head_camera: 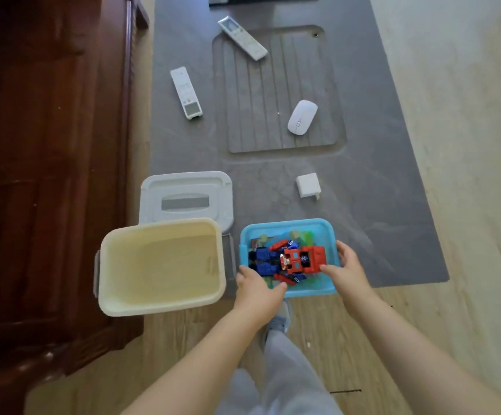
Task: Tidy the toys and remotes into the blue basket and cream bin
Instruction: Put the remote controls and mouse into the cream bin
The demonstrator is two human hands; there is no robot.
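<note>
Blue basket (288,227) sat at the table's near edge, robot toy (288,260) inside. We gripped its rims, left hand (256,287) and right hand (346,265) curled on opposite sides, probably steadying it. Cream bin (159,304) alongside, empty; remotes (186,92) still out.

One head-worn view looks steeply down, close above the grey table (363,235).

Two remotes (186,91) (242,37), one mouse (302,116), one basket (327,287), one bin (159,304).
</note>
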